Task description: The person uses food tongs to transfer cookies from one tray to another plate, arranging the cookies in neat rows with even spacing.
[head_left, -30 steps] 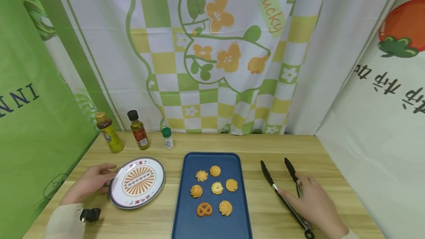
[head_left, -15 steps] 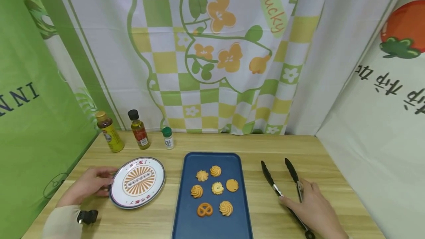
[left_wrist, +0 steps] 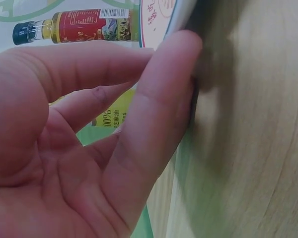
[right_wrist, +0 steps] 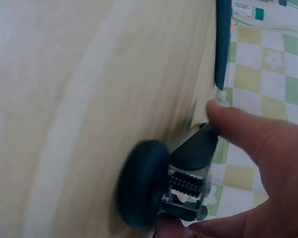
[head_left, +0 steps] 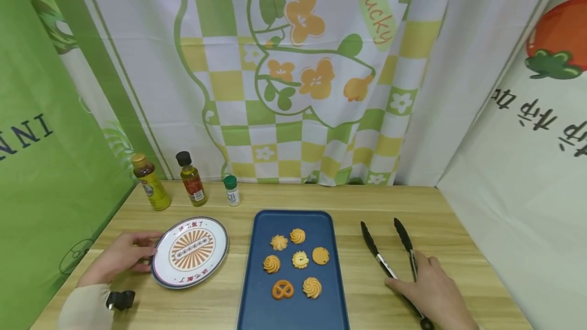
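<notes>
At the left of the table, my left hand (head_left: 120, 257) has its fingertips at the near-left rim of a round white plate (head_left: 192, 251) with a blue edge and an orange ray pattern. In the left wrist view, thumb and fingers close on the rim of the plate (left_wrist: 156, 22). On the right, my right hand (head_left: 433, 288) holds a pair of black-tipped metal tongs (head_left: 385, 265); its thumb lies along one arm and the fingers are around the other. The tongs' arms are spread apart. Their spring and hinge end (right_wrist: 188, 183) shows in the right wrist view.
Between the hands lies a dark blue tray (head_left: 293, 314) with several cookies, including a pretzel-shaped one (head_left: 282, 289). A yellow-labelled bottle (head_left: 153, 187), an oil bottle (head_left: 193, 182) and a green-capped shaker (head_left: 232, 192) stand at the back left. Curtains (head_left: 293, 141) enclose the table.
Both hands have shifted only slightly; the right hand has settled a little lower along the tongs. Plate, tray and tongs stay in place.
</notes>
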Available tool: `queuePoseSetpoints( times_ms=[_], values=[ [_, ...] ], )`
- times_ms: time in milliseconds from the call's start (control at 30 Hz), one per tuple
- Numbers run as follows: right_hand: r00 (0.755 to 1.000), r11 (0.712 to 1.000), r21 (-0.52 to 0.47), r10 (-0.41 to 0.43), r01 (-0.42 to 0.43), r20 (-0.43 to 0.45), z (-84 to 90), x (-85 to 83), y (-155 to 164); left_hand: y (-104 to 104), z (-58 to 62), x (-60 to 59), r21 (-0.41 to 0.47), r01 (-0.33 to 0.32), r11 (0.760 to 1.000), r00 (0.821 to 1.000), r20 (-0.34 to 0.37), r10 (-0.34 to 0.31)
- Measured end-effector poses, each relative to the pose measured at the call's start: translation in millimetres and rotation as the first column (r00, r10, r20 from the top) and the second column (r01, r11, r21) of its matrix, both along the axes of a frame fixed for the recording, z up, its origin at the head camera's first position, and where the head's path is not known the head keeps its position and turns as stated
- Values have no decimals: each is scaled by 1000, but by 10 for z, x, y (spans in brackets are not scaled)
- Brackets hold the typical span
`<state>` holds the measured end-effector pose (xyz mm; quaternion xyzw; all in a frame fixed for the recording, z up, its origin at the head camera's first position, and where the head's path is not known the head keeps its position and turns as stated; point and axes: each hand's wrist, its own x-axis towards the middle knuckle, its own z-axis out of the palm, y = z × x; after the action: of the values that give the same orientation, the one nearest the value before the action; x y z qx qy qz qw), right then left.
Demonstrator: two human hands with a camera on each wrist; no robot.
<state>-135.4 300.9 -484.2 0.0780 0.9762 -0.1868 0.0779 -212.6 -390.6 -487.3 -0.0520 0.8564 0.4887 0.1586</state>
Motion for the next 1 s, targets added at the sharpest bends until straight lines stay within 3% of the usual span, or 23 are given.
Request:
queuePoseSetpoints(
  times_ms=[467, 1000],
  values=[
    [999, 996, 84, 23, -21, -27, -8, -1, -54, -27, 1, -3, 25, 8, 1000, 1000, 21, -9],
    [998, 993, 111, 36, -29, -57, 29, -23, -84, 6, 25, -4, 7, 1, 1000, 1000, 18, -1]
  ],
)
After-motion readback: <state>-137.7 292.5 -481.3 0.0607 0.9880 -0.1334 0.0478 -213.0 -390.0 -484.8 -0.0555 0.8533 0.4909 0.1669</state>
